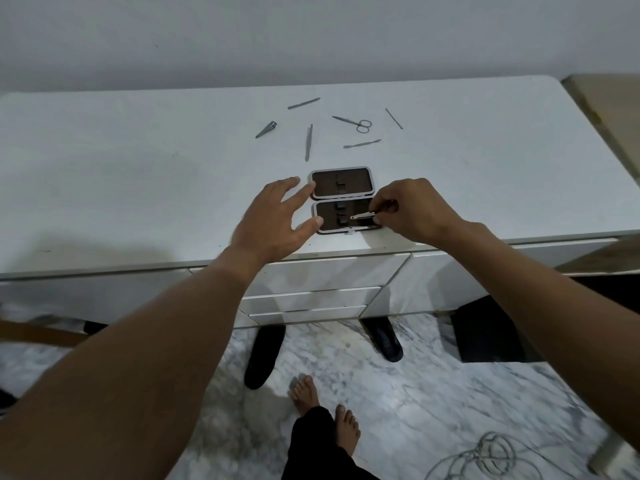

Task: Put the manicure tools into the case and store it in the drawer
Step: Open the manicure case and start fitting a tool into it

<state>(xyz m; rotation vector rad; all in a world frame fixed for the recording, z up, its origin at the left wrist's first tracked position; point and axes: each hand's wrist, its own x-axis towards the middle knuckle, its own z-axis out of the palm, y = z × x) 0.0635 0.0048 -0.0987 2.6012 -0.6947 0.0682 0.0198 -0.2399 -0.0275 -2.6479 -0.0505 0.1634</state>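
Note:
The manicure case (341,181) lies open near the front edge of the white desk (138,188), dark lining up, its two halves one behind the other. My left hand (273,216) rests spread against the case's left side, fingers touching both halves. My right hand (412,211) pinches a small metal nail clipper (362,215) over the near half. Behind the case lie loose tools: another clipper (266,129), a file (303,103), tweezers (308,142), scissors (353,122), a thin pick (394,118) and a pusher (362,144).
White drawers (311,296) stack under the desk front, all closed. A wooden surface (609,109) adjoins the desk on the right. On the marble floor lie two black slippers (261,355) and a coiled cable (485,455); my bare feet stand below.

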